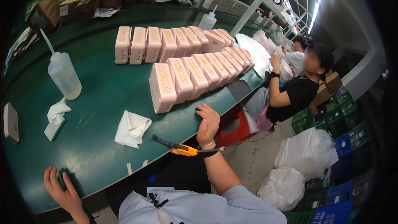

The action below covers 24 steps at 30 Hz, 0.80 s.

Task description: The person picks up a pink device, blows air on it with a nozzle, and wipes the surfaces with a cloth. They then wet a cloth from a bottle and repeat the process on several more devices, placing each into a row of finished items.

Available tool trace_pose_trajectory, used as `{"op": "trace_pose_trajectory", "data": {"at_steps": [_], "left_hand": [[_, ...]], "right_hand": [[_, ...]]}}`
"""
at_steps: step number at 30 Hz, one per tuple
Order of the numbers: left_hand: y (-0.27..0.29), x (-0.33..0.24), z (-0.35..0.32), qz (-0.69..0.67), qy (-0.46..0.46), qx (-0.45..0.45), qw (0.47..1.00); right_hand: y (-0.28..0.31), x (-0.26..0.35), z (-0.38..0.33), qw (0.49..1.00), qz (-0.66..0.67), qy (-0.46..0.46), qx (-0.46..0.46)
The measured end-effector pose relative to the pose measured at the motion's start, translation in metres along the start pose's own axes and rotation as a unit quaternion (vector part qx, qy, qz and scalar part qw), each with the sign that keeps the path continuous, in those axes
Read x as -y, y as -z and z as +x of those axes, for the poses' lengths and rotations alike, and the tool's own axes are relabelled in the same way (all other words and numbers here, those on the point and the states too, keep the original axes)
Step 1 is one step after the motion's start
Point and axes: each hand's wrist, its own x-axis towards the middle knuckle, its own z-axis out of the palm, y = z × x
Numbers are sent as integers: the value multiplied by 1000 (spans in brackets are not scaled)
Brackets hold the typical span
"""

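Note:
My left hand (pixel 63 191) lies on the green tabletop near its front edge, fingers spread and holding nothing. My right hand (pixel 208 125) rests at the table edge with fingers loosely bent, and nothing shows in it. Just beyond it, pink box-shaped devices with gold lettering (pixel 163 88) stand upright in a slanting row. A second row of pink devices (pixel 122 45) stands behind. Between my hands lies a folded white cloth (pixel 132 128). An orange and black tool-like object (pixel 185 150) is by my right wrist; its kind is unclear.
At left are a squeeze bottle (pixel 65 76), a white cloth on a small block (pixel 56 116) and one pink device (pixel 11 122). Brown paper packages (pixel 83 6) line the back. A co-worker in black (pixel 290 87) sits at right, near a red stool (pixel 237 129) and plastic bags (pixel 304 153).

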Motion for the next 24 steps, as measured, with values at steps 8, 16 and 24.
{"op": "trace_pose_trajectory", "data": {"at_steps": [8,16,24], "left_hand": [[15,-29,26,31,9,26,999],[5,-38,40,24,22,32,999],[5,-34,41,67,-89,34,993]], "right_hand": [[-8,4,2,999,-38,-22,-3],[-13,2,-1,996,-78,-49,11],[-14,-3,2,994,-88,-45,-46]]}}
